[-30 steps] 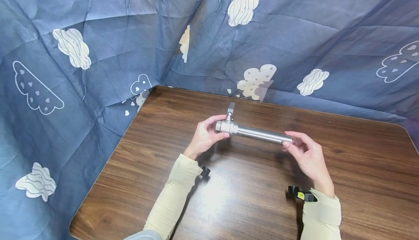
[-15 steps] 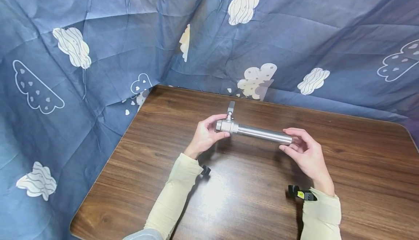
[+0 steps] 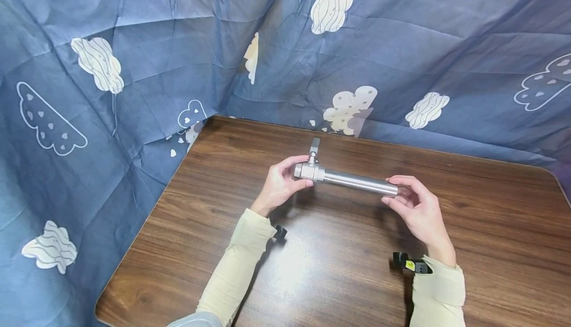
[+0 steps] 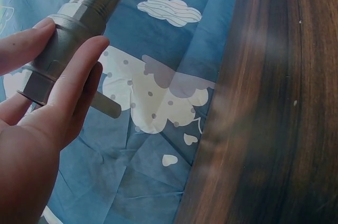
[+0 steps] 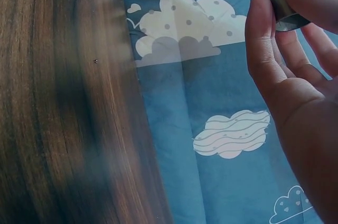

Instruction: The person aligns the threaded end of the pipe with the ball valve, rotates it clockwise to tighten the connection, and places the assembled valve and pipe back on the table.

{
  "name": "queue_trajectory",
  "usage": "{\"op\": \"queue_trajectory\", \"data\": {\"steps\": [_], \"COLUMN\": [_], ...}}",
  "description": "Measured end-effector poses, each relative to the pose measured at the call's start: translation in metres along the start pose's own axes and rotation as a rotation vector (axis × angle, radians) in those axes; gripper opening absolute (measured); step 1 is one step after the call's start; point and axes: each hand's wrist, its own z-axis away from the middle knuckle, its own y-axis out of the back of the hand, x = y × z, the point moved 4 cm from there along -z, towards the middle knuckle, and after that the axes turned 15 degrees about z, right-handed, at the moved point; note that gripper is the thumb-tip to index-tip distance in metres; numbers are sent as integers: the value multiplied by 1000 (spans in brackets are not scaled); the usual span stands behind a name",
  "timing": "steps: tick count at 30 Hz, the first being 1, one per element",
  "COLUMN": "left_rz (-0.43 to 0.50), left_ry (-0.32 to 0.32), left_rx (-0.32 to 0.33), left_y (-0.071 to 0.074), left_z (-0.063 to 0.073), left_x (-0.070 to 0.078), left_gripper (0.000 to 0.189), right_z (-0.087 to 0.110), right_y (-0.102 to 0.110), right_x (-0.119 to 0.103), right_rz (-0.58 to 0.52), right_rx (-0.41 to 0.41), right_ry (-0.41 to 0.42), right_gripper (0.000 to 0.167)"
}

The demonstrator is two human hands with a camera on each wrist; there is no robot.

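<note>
A silver ball valve with a flat lever handle is joined to a straight metal pipe. My left hand grips the valve body, thumb on the near side and fingers on the far side. The lever points away toward the back of the table. At the pipe's free end, my right hand pinches the tube between thumb and fingers. In the left wrist view the valve shows its hexagonal end near the palm. The right wrist view shows the pipe's end between the fingertips.
Both hands are over a brown wood-grain table. A blue curtain with cloud prints hangs along the back and left edges. Each wrist carries a small black camera, such as the right one.
The right hand's fingers and thumb have shifted slightly farther left along the pipe's end. The left hand and valve have stayed in place.
</note>
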Motion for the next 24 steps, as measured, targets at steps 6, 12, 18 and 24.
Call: {"op": "queue_trajectory", "data": {"steps": [6, 12, 18, 24], "left_rz": [-5, -5, 6, 5], "left_ry": [-3, 3, 3, -3], "left_rx": [0, 0, -3, -6], "left_y": [0, -1, 0, -1], "left_z": [0, 0, 0, 1], "left_x": [1, 1, 1, 2], "left_gripper": [57, 58, 58, 58], "right_z": [0, 0, 0, 0], "right_y": [1, 2, 1, 2], "right_x": [-1, 0, 0, 0], "right_rz": [73, 77, 70, 88], "right_rx": [5, 2, -5, -5], "right_ry": [-16, -27, -20, -32], "right_gripper": [47, 47, 46, 45]}}
